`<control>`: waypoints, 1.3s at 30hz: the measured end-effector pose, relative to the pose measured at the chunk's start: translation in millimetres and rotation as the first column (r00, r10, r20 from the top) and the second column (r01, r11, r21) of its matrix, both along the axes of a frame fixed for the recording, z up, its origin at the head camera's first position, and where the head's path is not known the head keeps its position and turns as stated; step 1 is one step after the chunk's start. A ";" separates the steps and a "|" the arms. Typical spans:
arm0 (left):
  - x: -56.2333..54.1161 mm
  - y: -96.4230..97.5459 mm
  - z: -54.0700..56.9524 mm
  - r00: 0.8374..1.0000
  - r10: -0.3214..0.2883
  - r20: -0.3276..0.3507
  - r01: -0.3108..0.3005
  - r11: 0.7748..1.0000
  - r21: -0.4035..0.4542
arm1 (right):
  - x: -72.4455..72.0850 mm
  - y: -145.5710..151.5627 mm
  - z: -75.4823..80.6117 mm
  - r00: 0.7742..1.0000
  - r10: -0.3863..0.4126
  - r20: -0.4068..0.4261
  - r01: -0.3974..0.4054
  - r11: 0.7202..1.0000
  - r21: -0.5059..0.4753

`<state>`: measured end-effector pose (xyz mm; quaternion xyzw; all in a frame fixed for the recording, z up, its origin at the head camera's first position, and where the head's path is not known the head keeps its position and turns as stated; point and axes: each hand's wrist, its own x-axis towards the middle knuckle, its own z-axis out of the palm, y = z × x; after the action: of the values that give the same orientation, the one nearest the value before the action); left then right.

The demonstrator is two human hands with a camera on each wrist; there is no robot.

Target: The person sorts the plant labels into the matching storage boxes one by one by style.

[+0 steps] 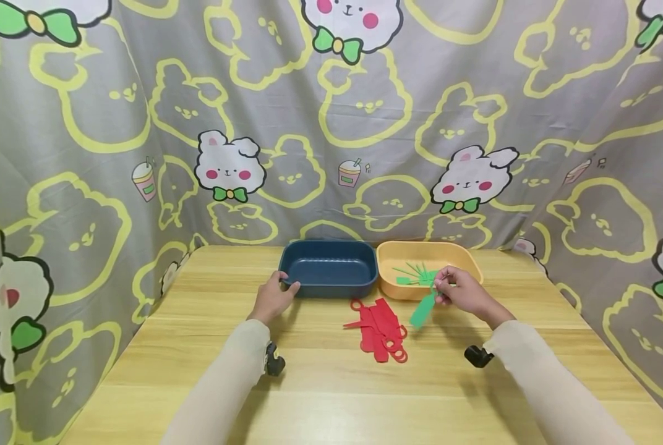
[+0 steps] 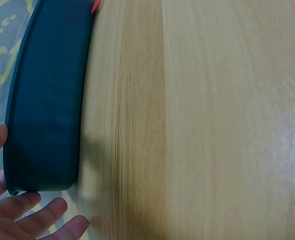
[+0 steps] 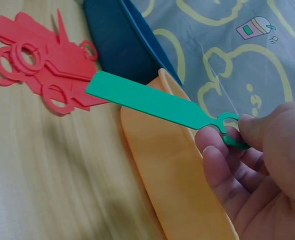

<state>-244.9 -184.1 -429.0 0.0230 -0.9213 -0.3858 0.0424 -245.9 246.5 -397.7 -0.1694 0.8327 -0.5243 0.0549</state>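
My right hand (image 1: 458, 290) pinches a green plastic hang tag (image 3: 147, 102) by its open ring, between thumb and fingers. The tag's flat blade points down past the front rim of the yellow bin (image 1: 389, 289). Inside that bin lie several green tags (image 1: 420, 276). With thumb and fingertips, my left hand (image 1: 273, 299) touches the front left corner of the dark blue bin (image 1: 331, 290). Its other fingers are spread beside the bin's end in the left wrist view. A heap of red tags (image 1: 380, 324) with ring ends lies on the table before the bins.
The two bins stand side by side at the back of the wooden table (image 1: 331, 402). Close behind them hangs a grey patterned curtain (image 1: 287, 204), which also runs along both sides. Small black devices (image 1: 274, 360) are worn at the wrists.
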 end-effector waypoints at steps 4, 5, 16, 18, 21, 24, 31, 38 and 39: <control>-0.4 0.3 -0.5 1.000 -0.005 0.004 0.005 1.000 0.005 | -2.3 1.8 2.9 1.000 -0.016 0.005 0.016 1.000 -0.024; -0.5 0.0 -0.7 1.000 -0.006 0.004 0.006 1.000 0.004 | -2.9 2.4 3.7 1.000 -0.021 0.004 0.021 0.999 -0.028; -1.1 -0.2 -2.7 1.000 -0.001 0.010 0.001 1.000 0.002 | -5.3 3.8 2.7 0.991 -0.120 -0.053 0.118 0.992 -0.034; -1.3 -0.1 -2.7 1.000 -0.001 0.006 0.001 1.000 0.000 | -5.7 3.9 2.9 0.989 -0.132 -0.066 0.130 0.991 -0.034; -1.5 0.0 -2.6 1.000 -0.001 0.005 0.001 1.000 0.001 | -6.4 4.1 3.7 0.988 -0.138 -0.074 0.136 0.990 -0.034; -1.5 0.1 -2.4 1.000 0.001 0.002 -0.001 1.000 0.006 | -7.4 4.4 4.6 0.987 -0.144 -0.076 0.141 0.989 -0.042; -1.4 0.4 -1.9 1.000 0.002 -0.003 -0.002 1.000 0.005 | -9.6 3.8 6.9 0.980 -0.174 -0.092 0.169 0.983 -0.068; -2.4 0.1 -2.3 1.000 0.005 -0.002 -0.005 1.000 -0.005 | -9.3 2.0 12.1 0.971 -0.210 -0.118 0.203 0.977 -0.072; -2.5 0.0 -2.3 1.000 0.005 -0.002 -0.005 1.000 -0.006 | -8.7 2.1 13.3 0.967 -0.218 -0.131 0.211 0.975 -0.061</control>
<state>-247.4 -184.0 -431.3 0.0245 -0.9223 -0.3831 0.0445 -254.7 248.5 -384.4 -0.1151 0.8355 -0.5336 -0.0635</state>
